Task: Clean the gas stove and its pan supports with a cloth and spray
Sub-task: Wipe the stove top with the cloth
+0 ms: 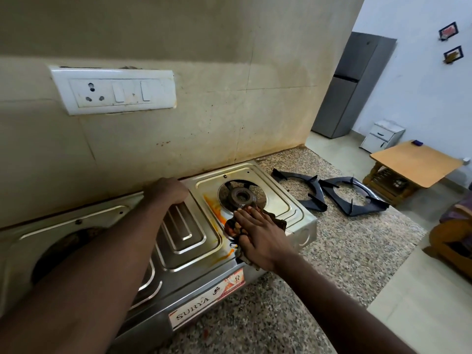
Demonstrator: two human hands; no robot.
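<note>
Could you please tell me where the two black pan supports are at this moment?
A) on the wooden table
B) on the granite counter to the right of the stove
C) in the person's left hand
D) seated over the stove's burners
B: both pan supports lie on the speckled counter to the right of the stove, whose right burner stands bare.

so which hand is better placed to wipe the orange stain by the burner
Right: the right hand presses the cloth beside the orange stain; the left hand rests on the stove's back edge, without cloth.
</note>
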